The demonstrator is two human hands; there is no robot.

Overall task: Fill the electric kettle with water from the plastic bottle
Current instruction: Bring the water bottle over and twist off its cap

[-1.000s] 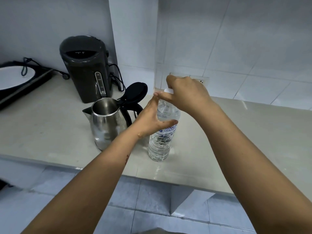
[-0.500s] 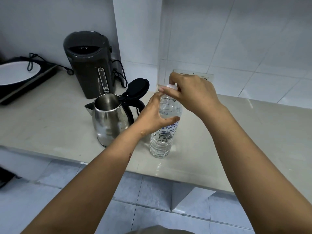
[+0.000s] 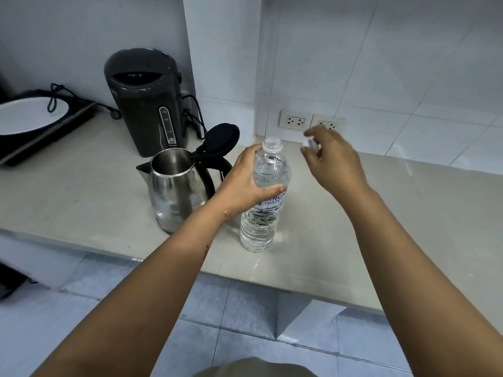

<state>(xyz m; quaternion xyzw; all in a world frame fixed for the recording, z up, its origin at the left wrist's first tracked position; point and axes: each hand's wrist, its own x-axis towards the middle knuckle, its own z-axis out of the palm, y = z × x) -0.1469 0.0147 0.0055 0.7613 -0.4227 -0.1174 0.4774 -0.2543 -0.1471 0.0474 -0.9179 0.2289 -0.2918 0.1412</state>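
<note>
Left grip [image 3: 246, 180]: fingers and thumb curled round the upper body of the plastic bottle [image 3: 261, 221], thumb lying across the label. The bottle stands upright on the counter [image 3: 394, 213], near the front edge, with its neck uncapped and clear water visible inside. Right grip [image 3: 334, 161]: raised to the right of the bottle neck and apart from it, fingertips pinched on the white bottle cap [image 3: 310, 142], which is blurred. The electric kettle [image 3: 177, 191], stainless steel, stands just beside the bottle on its left, behind the left wrist. Its black lid [image 3: 221, 138] is hinged up and the mouth is open. Whether the kettle contains water cannot be determined. Behind the kettle, against the wall, stands a dark thermo pot [image 3: 144, 104] with a level gauge on its front and black cabling at its side. At the far left of the counter lies a black cooktop [image 3: 54, 126] carrying a white plate [image 3: 24, 115] with a cord looped over it. Two wall sockets [image 3: 292, 122] sit low on the tiled wall behind the right grip.
</note>
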